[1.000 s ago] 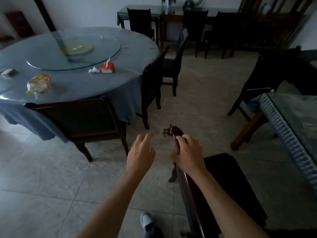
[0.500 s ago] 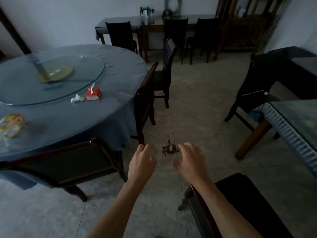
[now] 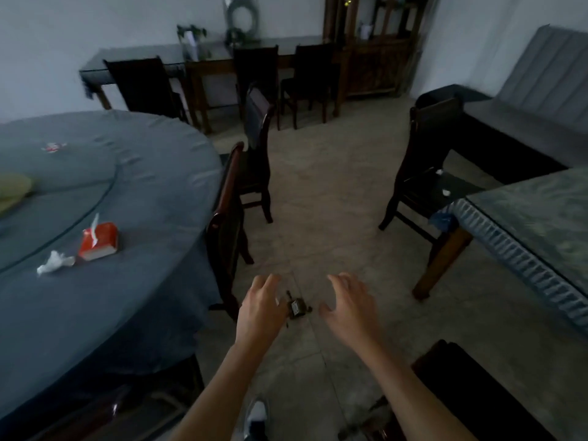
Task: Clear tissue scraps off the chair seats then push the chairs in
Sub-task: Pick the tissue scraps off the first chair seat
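My left hand point(image 3: 261, 308) and my right hand point(image 3: 349, 305) hover over the floor in the middle, fingers loosely spread, holding nothing. A dark chair point(image 3: 426, 173) stands pulled out from the right table point(image 3: 525, 218), with small white tissue scraps point(image 3: 446, 192) on its seat. Another dark chair point(image 3: 471, 386) shows at the bottom right, below my right forearm. Two dark chairs point(image 3: 227, 218) stand at the round table's point(image 3: 105, 281) right edge. On that table lie a crumpled white tissue point(image 3: 54, 261) and a red tissue pack point(image 3: 99, 240).
A small dark object point(image 3: 297, 308) lies on the tiled floor between my hands. A long side table with several chairs point(image 3: 254, 68) lines the back wall, beside a wooden cabinet point(image 3: 372, 46). A grey sofa point(image 3: 525, 100) sits at the far right. My shoe point(image 3: 256, 415) shows below.
My right hand has let go of the near chair's back and both hands now hang free. The view has moved forward and swung right, so the right chair with scraps shows.
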### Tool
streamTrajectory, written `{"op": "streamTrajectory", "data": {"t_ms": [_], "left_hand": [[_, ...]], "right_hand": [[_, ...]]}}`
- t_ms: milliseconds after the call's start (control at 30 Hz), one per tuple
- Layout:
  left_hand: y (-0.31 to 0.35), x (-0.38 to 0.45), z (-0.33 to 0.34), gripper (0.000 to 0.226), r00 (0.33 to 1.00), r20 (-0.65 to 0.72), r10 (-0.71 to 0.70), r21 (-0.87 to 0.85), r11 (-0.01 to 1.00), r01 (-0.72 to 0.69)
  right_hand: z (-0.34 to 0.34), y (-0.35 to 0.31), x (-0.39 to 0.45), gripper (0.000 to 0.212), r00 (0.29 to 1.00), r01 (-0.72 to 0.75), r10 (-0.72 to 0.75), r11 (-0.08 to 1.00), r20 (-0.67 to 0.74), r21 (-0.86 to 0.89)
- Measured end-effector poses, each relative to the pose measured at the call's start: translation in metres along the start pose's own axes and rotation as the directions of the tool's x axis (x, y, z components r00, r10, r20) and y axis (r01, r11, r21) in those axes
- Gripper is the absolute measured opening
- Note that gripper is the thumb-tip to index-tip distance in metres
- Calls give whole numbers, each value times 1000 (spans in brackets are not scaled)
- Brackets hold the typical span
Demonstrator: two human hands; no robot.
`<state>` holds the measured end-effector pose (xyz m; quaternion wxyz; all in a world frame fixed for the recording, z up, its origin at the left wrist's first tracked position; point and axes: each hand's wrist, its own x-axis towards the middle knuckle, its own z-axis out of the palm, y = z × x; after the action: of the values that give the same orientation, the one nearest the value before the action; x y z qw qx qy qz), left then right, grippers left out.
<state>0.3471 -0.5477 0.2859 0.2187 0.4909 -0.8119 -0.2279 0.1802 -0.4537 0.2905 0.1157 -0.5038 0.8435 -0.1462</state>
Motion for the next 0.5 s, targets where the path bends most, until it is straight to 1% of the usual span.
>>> {"op": "streamTrajectory", "data": {"t_ms": [67, 167, 267, 367, 500], "left_hand": [[-12, 34, 3, 27, 999, 39, 26, -14, 1000, -25], [-24, 84, 3, 39, 994, 99, 36, -33, 999, -33], [-30, 129, 5, 45, 982, 149, 119, -59, 992, -111], [-24, 166, 12, 45, 972, 181, 149, -83, 987, -136], [-2, 208, 32, 46, 945, 219, 244, -113, 968, -224]], "right_hand": [[3, -6, 25, 69, 998, -55, 55, 998, -12, 8], [3, -18, 59, 67, 991, -129, 129, 992, -28, 10], [0, -27, 87, 66, 981, -182, 181, 983, -65, -3], [-6, -28, 108, 65, 965, -246, 244, 969, -96, -14], [-16, -18, 136, 62, 944, -306, 301, 952, -134, -16]]}}
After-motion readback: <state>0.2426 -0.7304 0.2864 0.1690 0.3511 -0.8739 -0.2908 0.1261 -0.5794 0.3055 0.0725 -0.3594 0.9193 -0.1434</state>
